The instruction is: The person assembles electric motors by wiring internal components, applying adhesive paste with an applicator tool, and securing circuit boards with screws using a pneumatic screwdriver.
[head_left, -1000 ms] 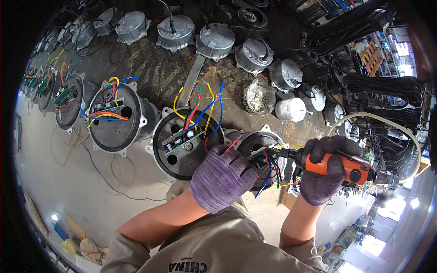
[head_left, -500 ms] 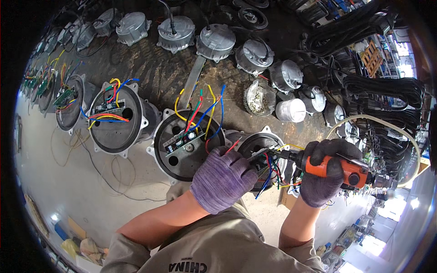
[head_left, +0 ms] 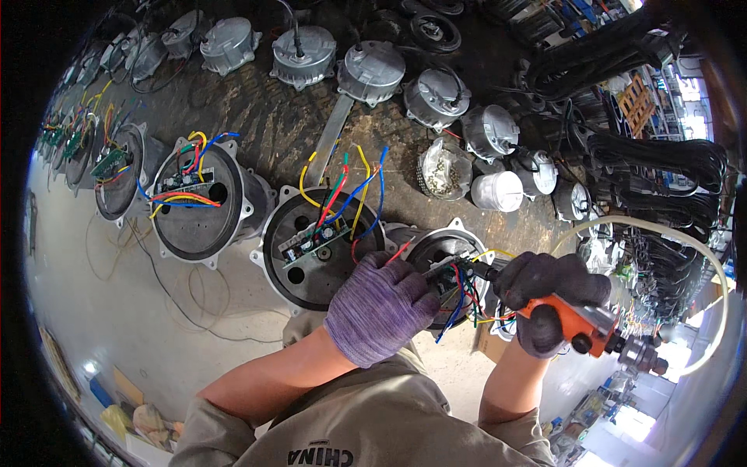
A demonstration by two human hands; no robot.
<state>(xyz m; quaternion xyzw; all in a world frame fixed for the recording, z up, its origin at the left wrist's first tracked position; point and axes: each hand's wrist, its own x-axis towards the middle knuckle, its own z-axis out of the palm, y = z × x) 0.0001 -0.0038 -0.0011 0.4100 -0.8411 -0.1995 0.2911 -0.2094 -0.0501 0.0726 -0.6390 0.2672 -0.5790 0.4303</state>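
In my right hand [head_left: 545,292], gloved in dark purple-grey, is an orange pneumatic screwdriver [head_left: 595,323] with a pale hose at its rear. Its dark bit end points left into a round metal housing [head_left: 456,233]. A narrow circuit board shows there, with red, blue, green and yellow wires [head_left: 459,305] hanging about it. My left hand [head_left: 381,310], in a purple glove, is closed at that housing's left side, over the board's near end. A red wire sticks out beside its fingers; what they grip is hidden. Left of it stands a larger open housing [head_left: 268,257] with a wired circuit board [head_left: 315,245].
More open housings [head_left: 194,237] line the bench edge to the left. Closed grey housings [head_left: 372,71] curve along the back. A clear bag of small brass-coloured screws [head_left: 442,173] lies beside a white cylinder [head_left: 498,191]. Coiled black cables [head_left: 661,159] are stacked at right.
The screwdriver has tilted, its rear end swinging down, and my right hand has shifted slightly with it. The hose now bows lower. My left hand has stayed nearly still.
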